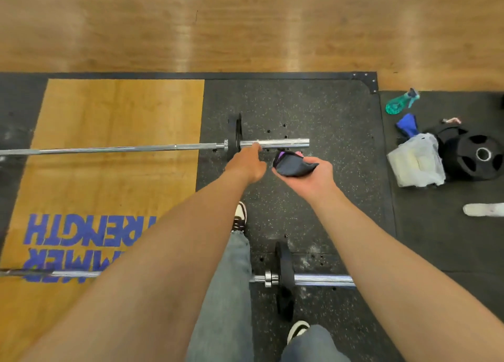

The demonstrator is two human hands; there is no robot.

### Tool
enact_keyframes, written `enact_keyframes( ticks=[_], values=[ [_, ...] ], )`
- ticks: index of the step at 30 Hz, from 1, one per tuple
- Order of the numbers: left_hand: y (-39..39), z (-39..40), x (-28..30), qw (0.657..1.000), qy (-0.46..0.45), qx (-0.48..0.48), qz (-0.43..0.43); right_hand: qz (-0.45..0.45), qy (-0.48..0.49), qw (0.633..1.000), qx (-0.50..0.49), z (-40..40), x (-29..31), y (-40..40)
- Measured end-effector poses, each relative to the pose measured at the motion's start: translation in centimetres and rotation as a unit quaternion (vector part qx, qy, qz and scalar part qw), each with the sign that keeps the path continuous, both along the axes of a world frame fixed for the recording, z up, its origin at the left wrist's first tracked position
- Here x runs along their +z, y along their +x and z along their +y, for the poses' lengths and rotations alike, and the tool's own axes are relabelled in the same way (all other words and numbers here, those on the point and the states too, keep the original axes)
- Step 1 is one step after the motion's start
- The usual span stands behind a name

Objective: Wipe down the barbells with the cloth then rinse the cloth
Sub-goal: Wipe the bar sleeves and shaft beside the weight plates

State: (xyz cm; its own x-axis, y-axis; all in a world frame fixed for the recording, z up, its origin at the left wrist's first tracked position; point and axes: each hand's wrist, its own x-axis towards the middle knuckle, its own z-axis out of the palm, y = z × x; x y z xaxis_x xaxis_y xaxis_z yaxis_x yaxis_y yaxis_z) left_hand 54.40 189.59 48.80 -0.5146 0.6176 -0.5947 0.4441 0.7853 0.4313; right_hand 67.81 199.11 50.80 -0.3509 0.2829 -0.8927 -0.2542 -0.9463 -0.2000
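Two barbells on speckled rubber flooring (341, 110): far barbell (109, 149) with sleeve end pointing right, near barbell (324, 279) partly hidden behind arms. Left hand (246, 165) reaching to far barbell sleeve, fingertips touching chrome, grip undeterminable. Right hand (313, 174) palm-up, gripping bunched dark cloth (293, 165) just below sleeve.

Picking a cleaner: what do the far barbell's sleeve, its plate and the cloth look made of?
Far barbell's sleeve: bright polished metal, likely chromed steel, with sharp highlights. Plate: matte black, probably rubber-coated; not certain. Cloth, held in the right hand: soft dark fabric, creased, with a purple patch.
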Motion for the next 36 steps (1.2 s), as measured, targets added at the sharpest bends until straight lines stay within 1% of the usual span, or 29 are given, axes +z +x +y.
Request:
enact_keyframes(
  ticks=[2,3,6,8,11,13,14,16,20,23,27,30,33,34,36],
  values=[
    [-4.0,2.2,-1.6,1.0,0.006,-0.018,0.004,-0.014,0.005,1.0,-0.006,1.4,-1.3,-3.9],
    [-5.4,2.7,-2.1,0.999,0.002,-0.034,-0.007,-0.027,-0.008,0.999,-0.018,1.7,-1.7,-5.2],
    [-9.1,4.1,-4.2,0.997,-0.026,-0.068,-0.016,-0.033,0.008,0.999,-0.012,3.6,-3.0,-9.0],
    [-11.5,4.8,-5.4,0.997,-0.035,-0.074,-0.009,-0.059,-0.001,0.998,-0.01,5.0,-3.9,-11.5],
    [-13.7,5.4,-7.3,0.996,-0.053,-0.074,-0.011,-0.091,0.018,0.992,0.082,6.8,-5.3,-14.5],
    [-14.6,5.6,-8.5,0.995,-0.071,-0.074,-0.02,-0.134,0.039,0.978,0.158,7.9,-6.4,-16.4],
    [-15.0,5.7,-9.2,0.993,-0.08,-0.08,-0.022,-0.15,0.057,0.97,0.183,8.4,-6.9,-17.3],
    [-15.5,5.8,-10.5,0.991,-0.101,-0.083,-0.026,-0.164,0.062,0.964,0.198,9.2,-8.3,-18.8],
    [-16.4,6.0,-12.8,0.991,-0.114,-0.065,-0.036,-0.186,0.05,0.96,0.202,10.0,-12.3,-20.2],
    [-16.9,5.9,-14.2,0.993,-0.107,-0.041,-0.037,-0.243,0.051,0.942,0.227,10.5,-15.8,-20.5],
    [-17.7,5.4,-17.0,0.993,-0.118,-0.006,0.004,-0.276,0.064,0.92,0.27,10.6,-21.5,-21.0],
    [-18.6,5.2,-19.6,0.995,-0.094,0.021,0.04,-0.264,0.075,0.913,0.301,10.0,-24.0,-22.2],
    [-18.8,4.3,-22.2,0.996,-0.071,0.021,0.045,-0.288,0.106,0.894,0.326,9.0,-26.6,-22.7],
    [-19.1,3.9,-22.9,0.997,-0.058,0.009,0.05,-0.292,0.117,0.893,0.323,8.7,-27.3,-22.9],
    [-19.8,2.7,-24.1,0.999,-0.037,0.003,0.032,-0.302,0.136,0.889,0.317,8.1,-29.1,-23.5]
  ],
)
